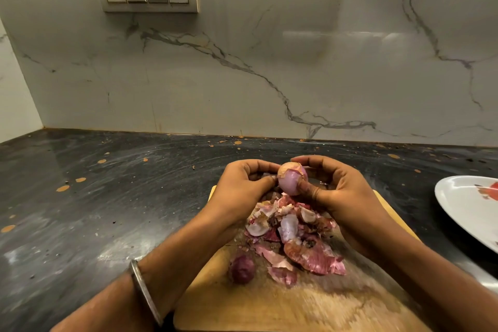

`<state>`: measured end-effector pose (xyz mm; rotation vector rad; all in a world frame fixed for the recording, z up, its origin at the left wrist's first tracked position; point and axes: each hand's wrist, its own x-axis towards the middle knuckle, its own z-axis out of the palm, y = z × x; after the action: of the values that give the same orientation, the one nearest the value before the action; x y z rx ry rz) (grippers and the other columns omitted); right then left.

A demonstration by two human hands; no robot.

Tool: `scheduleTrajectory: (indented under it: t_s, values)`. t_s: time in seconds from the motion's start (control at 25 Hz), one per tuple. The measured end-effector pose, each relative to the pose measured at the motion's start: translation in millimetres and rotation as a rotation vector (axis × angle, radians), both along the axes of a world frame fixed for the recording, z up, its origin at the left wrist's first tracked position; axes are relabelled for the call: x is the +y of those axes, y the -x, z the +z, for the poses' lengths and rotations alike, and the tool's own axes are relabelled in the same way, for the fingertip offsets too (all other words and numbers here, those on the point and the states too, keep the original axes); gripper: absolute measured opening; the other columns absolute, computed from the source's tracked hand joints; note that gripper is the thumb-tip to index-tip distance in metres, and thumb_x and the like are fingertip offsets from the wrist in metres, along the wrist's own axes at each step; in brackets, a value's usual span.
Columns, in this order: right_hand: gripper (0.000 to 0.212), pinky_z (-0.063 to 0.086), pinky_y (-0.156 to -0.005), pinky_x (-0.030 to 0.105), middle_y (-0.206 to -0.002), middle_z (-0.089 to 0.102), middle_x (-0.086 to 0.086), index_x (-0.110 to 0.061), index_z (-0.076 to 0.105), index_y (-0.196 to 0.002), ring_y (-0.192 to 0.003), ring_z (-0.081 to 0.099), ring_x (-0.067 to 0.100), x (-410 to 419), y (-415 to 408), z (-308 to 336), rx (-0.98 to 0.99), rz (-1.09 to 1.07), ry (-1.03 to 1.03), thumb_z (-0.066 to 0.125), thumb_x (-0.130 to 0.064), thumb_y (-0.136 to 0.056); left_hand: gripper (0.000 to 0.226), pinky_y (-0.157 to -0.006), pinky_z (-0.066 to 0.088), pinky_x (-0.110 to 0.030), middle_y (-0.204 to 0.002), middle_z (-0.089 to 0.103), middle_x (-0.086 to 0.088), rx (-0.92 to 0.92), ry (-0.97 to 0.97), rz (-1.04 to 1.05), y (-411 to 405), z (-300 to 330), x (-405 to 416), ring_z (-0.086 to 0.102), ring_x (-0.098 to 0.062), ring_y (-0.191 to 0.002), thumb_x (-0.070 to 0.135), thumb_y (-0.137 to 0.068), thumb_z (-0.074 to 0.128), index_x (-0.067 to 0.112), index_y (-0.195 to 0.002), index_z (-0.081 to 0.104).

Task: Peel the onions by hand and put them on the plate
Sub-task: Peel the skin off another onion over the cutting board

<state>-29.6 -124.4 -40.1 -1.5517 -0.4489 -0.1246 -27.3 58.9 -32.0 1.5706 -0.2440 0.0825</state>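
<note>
Holding an onion (291, 180) above the cutting board (269, 302), we grip it with curled right hand (342, 197) fingers, thumb pressed on its near side, while our left hand (242, 186) pinches its left edge. Peels (293, 240) pile below; the plate (469, 205) sits far right.

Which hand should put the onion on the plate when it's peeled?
Probably the right hand: it grips the onion, and the plate lies on its side. The left hand is farther.
</note>
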Motion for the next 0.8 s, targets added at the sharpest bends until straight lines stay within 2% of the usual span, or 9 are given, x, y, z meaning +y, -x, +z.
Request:
scheduleTrajectory:
  t_s: [0.08,0.16,0.4,0.6,0.8]
  values:
    - [0.043,0.062,-0.076,0.031,-0.109,0.076,0.008,-0.019,0.069,-0.118,-0.100,0.074,0.027,-0.7,-0.1,2.4,0.069,0.073,-0.085,0.072,-0.013,-0.076,0.021,-0.060,0.057,-0.019,-0.075,0.075,-0.006,0.034,0.051,-0.025,-0.7,1.1,0.3,0.069,-0.010,-0.064,-0.005,-0.092,0.060,0.011,-0.090,0.073]
    - [0.041,0.061,-0.075,0.031,-0.112,0.075,0.008,-0.023,0.069,-0.120,-0.100,0.074,0.026,-0.3,0.6,4.2,0.081,0.092,-0.096,0.069,-0.015,-0.080,0.018,-0.065,0.059,-0.023,-0.080,0.076,-0.007,0.002,0.020,0.006,-1.5,-0.2,0.5,0.071,-0.014,-0.070,-0.002,-0.093,0.061,0.012,-0.093,0.073]
    - [0.031,0.060,-0.074,0.031,-0.106,0.075,0.004,-0.026,0.073,-0.111,-0.097,0.074,0.024,-0.3,-0.7,3.3,0.079,-0.030,-0.035,0.065,-0.028,-0.081,0.018,-0.082,0.059,-0.036,-0.088,0.075,0.007,-0.172,-0.289,0.139,-1.9,-3.2,2.8,0.070,-0.006,-0.084,0.016,-0.095,0.062,0.026,-0.104,0.074]
    - [0.030,0.057,-0.071,0.024,-0.105,0.076,0.005,-0.024,0.075,-0.110,-0.096,0.074,0.023,0.2,-0.2,2.8,0.126,-0.037,-0.011,0.065,-0.033,-0.084,0.023,-0.088,0.057,-0.029,-0.103,0.075,0.009,-0.297,-0.297,0.109,1.6,1.1,1.6,0.068,0.001,-0.097,0.023,-0.094,0.066,0.020,-0.115,0.072]
    - [0.031,0.061,-0.075,0.030,-0.103,0.077,0.008,-0.020,0.076,-0.109,-0.094,0.074,0.024,1.0,1.8,4.7,0.157,-0.018,-0.027,0.065,-0.035,-0.083,0.022,-0.081,0.058,-0.026,-0.098,0.077,0.005,-0.322,-0.324,0.054,1.5,-0.2,2.2,0.072,-0.004,-0.088,0.012,-0.091,0.068,0.015,-0.111,0.075]
